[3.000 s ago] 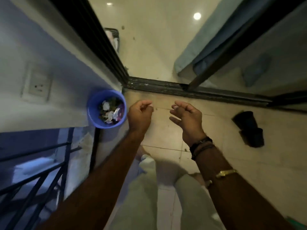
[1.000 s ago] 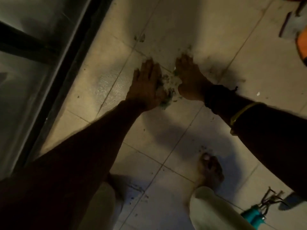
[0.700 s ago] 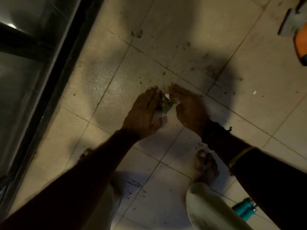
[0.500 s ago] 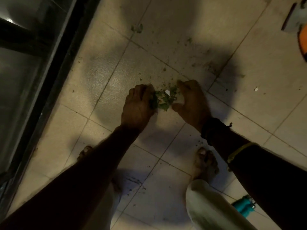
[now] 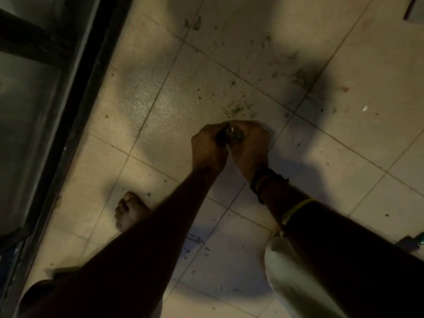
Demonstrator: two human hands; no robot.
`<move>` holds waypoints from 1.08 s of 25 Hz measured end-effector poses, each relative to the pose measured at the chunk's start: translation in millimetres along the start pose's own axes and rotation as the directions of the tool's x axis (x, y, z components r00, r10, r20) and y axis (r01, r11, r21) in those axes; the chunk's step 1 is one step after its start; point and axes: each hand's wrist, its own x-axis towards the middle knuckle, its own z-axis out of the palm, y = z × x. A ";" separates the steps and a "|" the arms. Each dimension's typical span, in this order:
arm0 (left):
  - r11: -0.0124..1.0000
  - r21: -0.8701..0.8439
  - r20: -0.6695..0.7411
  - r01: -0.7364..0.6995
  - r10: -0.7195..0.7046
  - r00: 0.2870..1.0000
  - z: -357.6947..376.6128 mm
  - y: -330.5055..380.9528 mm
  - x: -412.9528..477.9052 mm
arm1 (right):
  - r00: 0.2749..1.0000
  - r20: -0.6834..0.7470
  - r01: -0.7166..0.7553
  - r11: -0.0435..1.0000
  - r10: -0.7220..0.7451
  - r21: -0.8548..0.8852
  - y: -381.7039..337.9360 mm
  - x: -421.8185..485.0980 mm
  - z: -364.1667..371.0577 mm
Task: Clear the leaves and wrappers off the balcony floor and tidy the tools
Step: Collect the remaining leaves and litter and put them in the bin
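A small clump of green leaves and wrapper bits (image 5: 234,133) is squeezed between my two hands just above the tiled floor. My left hand (image 5: 208,146) curls its fingers round the clump from the left. My right hand (image 5: 250,143) cups it from the right, fingers bent over the top. Most of the clump is hidden inside the hands. Fine green crumbs (image 5: 236,109) lie on the tile just beyond my fingers. More leaf bits (image 5: 193,22) sit farther off near the top.
A dark sliding-door track (image 5: 75,115) runs along the left. My bare left foot (image 5: 128,211) stands near it. A white scrap (image 5: 364,108) lies at the right. A teal-handled tool (image 5: 413,243) shows at the right edge. A tool's edge (image 5: 413,10) peeks in top right.
My hands have closed tighter together round the leaf clump and lifted it off the tile. The view has shifted, so the hands sit more to the right.
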 end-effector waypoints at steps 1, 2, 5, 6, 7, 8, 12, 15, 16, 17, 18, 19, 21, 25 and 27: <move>0.999 -0.024 0.033 0.042 -0.041 0.999 -4.7 0.1 -6.6 | 0.999 0.026 -0.027 0.999 0.026 0.036 -2.0 -6.9 -4.5; 0.996 -0.045 0.066 0.078 -0.075 0.995 -9.5 0.9 -15.0 | 0.998 0.050 -0.046 0.997 0.043 0.056 -5.5 -16.5 -10.5; 0.984 -0.124 0.134 0.129 -0.112 0.985 -34.9 18.9 -49.1 | 0.998 0.058 -0.034 0.998 0.032 0.048 -30.4 -54.8 -41.1; 0.983 -0.138 0.140 0.125 -0.106 0.985 -49.8 31.0 -62.6 | 0.998 0.049 -0.028 0.999 0.026 0.043 -44.7 -67.7 -57.7; 0.982 -0.146 0.142 0.119 -0.098 0.985 -65.4 45.4 -75.4 | 0.998 0.045 -0.033 0.999 0.031 0.039 -59.5 -80.0 -75.8; 0.981 -0.155 0.145 0.116 -0.093 0.985 -82.4 62.5 -87.8 | 0.998 0.046 -0.047 0.998 0.045 0.041 -75.7 -90.8 -95.2; 0.976 -0.183 0.114 0.115 -0.095 0.989 -174.0 160.0 -149.7 | 0.996 0.072 0.040 0.998 -0.044 0.052 -172.9 -143.7 -198.4; 0.927 -0.307 0.038 0.214 -0.212 0.976 -247.6 243.8 -208.0 | 0.989 0.071 0.127 0.991 -0.129 0.043 -255.6 -189.9 -279.8; 0.908 -0.359 -0.001 0.214 -0.230 0.973 -274.8 269.8 -235.4 | 0.983 0.097 0.153 0.988 -0.155 0.033 -285.8 -210.0 -306.7; 0.893 -0.401 -0.040 0.205 -0.241 0.970 -297.1 290.2 -261.3 | 0.974 0.121 0.189 0.982 -0.190 0.014 -311.7 -228.9 -328.3; 0.872 -0.447 -0.074 0.201 -0.260 0.963 -315.4 306.4 -285.9 | 0.968 0.129 0.218 0.976 -0.217 0.004 -333.6 -247.3 -346.0; 0.847 -0.489 -0.109 0.207 -0.295 0.949 -333.6 321.4 -312.2 | 0.961 0.140 0.240 0.971 -0.239 0.010 -354.8 -267.8 -362.5; 0.806 -0.559 -0.180 0.195 -0.347 0.921 -365.1 339.5 -367.8 | 0.935 0.185 0.298 0.953 -0.301 0.044 -390.1 -311.1 -383.8; 0.772 -0.615 -0.298 0.158 -0.413 0.860 -404.4 325.4 -478.4 | 0.855 0.322 0.400 0.912 -0.406 0.088 -432.9 -404.6 -381.7; 0.751 -0.650 -0.366 0.117 -0.445 0.817 -414.6 301.6 -534.5 | 0.801 0.396 0.462 0.884 -0.449 0.068 -448.6 -454.5 -365.7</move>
